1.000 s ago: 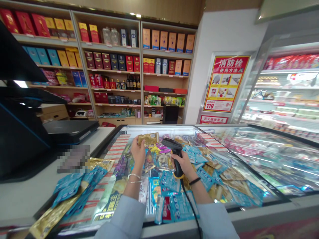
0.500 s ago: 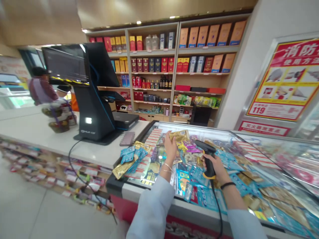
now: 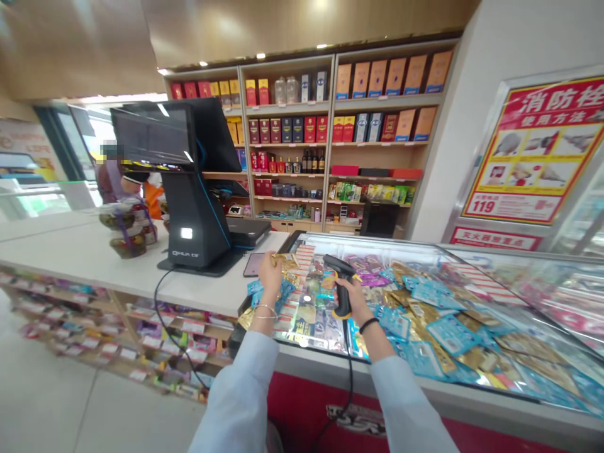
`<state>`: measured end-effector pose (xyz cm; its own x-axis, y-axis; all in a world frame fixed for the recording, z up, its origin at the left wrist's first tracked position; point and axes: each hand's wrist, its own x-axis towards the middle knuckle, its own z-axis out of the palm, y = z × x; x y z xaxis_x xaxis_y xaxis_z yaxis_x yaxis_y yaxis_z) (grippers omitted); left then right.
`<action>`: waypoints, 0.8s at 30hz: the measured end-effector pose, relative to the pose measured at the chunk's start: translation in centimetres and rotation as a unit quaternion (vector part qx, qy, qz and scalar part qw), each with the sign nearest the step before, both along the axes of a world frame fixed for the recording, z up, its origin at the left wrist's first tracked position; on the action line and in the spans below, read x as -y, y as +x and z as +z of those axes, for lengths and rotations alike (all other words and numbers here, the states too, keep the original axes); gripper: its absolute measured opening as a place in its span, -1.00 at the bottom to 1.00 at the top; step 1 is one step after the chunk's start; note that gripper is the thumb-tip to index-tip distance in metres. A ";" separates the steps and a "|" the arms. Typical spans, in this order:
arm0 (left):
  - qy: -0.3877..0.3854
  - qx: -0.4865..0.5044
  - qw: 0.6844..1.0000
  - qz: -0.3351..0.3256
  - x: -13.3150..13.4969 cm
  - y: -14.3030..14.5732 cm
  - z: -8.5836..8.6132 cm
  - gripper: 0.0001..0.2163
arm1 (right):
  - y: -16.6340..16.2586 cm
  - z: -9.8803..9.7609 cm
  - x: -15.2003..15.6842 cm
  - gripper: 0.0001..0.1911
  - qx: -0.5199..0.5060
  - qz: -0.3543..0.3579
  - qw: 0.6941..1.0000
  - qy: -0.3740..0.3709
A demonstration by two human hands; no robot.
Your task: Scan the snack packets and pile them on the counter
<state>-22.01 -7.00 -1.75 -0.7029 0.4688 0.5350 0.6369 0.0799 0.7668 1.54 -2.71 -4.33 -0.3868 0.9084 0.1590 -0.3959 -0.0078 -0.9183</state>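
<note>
My left hand is closed on a gold snack packet, above a small pile of blue packets and gold ones at the left end of the glass-topped freezer. Part of that pile is hidden behind my wrist. My right hand grips the handle of a black and yellow barcode scanner, whose head points left over the glass. From the handle a black cable hangs down the freezer's front. Right of the scanner, many blue and gold packets lie spread on the glass.
A dark phone lies on the white counter beside the black cash register. Stacked tubs stand left of it. Shelves of boxes line the back wall. A person is beyond the counter.
My left hand has carried the gold packet left, from the middle of the glass to the small pile. My right hand has shifted left with the scanner.
</note>
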 end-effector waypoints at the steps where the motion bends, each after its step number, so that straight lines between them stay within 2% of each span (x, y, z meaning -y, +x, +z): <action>1: -0.009 -0.013 1.000 -0.002 -0.2 -0.8 -0.5 -0.71 | -1.0 -0.4 0.1 -0.72 -0.008 0.013 1.000 -0.008; 4: -0.033 -0.033 0.999 -0.014 -1.8 -2.3 -1.6 -0.74 | -2.8 -1.6 0.1 -0.71 -0.005 0.057 0.998 -0.022; 7: -0.066 -0.020 0.997 0.023 -3.8 -2.6 -2.2 -0.76 | -3.4 -2.3 -0.6 -0.69 0.023 0.093 0.995 -0.036; 11: -0.095 -0.005 0.993 0.067 -5.6 -2.1 -3.3 -0.80 | -3.8 -2.5 -2.0 -0.68 0.027 0.081 0.995 -0.045; 14: -0.104 -0.016 0.990 0.092 -6.1 -1.7 -4.3 -0.77 | -4.2 -2.8 -2.8 -0.66 0.024 0.078 0.995 -0.052; 17: -0.155 -0.079 0.974 0.144 -6.2 -1.4 -4.9 -0.70 | -4.5 -3.3 -3.0 -0.67 0.033 0.084 0.995 -0.051; 20: -0.213 -0.122 0.954 0.173 -6.1 -1.2 -5.0 -0.66 | -4.4 -3.4 -3.0 -0.68 0.045 0.091 0.994 -0.044; 24: -0.280 -0.117 0.936 0.179 -5.8 -0.8 -4.5 -0.67 | -3.9 -3.2 -3.3 -0.65 0.028 0.080 0.995 -0.053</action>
